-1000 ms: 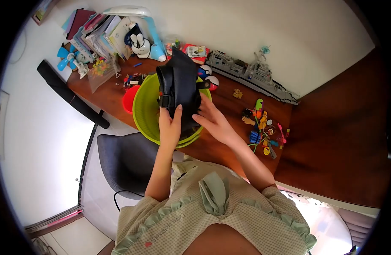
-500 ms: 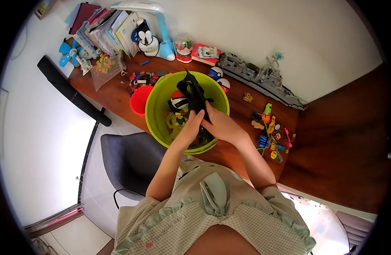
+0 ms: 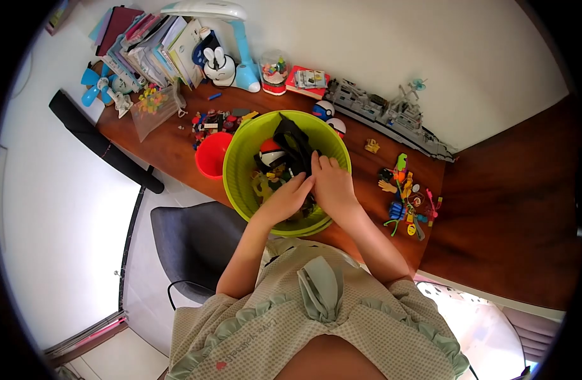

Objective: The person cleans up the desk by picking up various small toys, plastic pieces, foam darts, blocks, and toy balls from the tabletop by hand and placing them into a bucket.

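A lime-green basket [image 3: 233, 171] stands at the desk's near edge. Over it, a black, floppy, strap-like thing [image 3: 293, 140] is pinched between my two hands; its exact kind I cannot make out. My left hand [image 3: 287, 201] grips its lower end with bent fingers. Beside it, my right hand [image 3: 332, 185] has its fingers curled onto the same black thing, close to the left fingertips. Inside the basket lie a red-and-white ball [image 3: 271, 152] and several small yellowish toys [image 3: 264, 185]. The black thing and my hands hide part of the contents.
A red cup [image 3: 211, 158] touches the basket's left side, with loose building bricks [image 3: 218, 120] behind it. Small toys [image 3: 408, 196] lie in a pile at right. A grey model ship [image 3: 386, 117] lines the wall. A grey chair [image 3: 193, 247] stands below left.
The black thing has dropped lower into the basket and folded over. Both hands have shifted slightly down, with the right hand's fingers now curled. The basket appears a little further right.
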